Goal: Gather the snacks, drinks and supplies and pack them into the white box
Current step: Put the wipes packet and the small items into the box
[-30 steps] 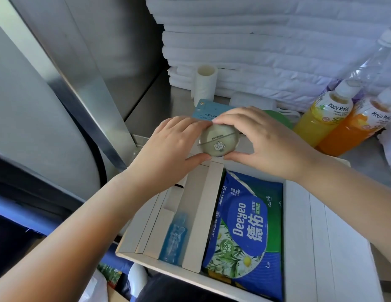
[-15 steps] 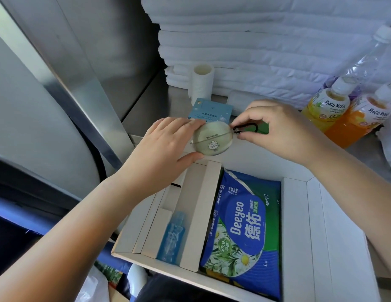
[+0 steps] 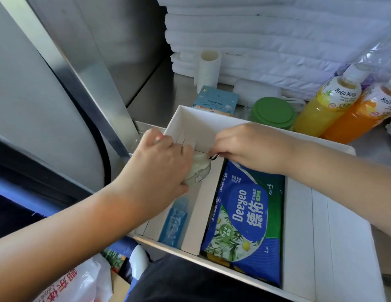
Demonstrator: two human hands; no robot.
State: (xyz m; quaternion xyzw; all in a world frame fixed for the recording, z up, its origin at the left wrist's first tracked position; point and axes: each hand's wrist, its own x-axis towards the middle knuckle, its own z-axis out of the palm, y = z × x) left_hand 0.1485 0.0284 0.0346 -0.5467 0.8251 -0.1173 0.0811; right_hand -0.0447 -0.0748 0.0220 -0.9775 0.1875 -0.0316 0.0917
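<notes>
The white box lies open before me with cardboard dividers. My left hand grips a small round pale-green case low in the narrow left compartment, above a blue gel bottle. My right hand pinches the black clip on that case's edge. A blue Deeyeo wipes pack fills the middle compartment. Behind the box stand a yellow Mogu Mogu bottle and an orange Mogu Mogu bottle.
On the steel counter behind the box are a small blue carton, a green-lidded tub, a white roll and a clear bottle. Folded white towels are stacked at the back. A steel wall rises on the left.
Both hands have carried the round case from above the box's far edge down into the left compartment. The right hand shifted from holding the case's body to pinching its black clip.
</notes>
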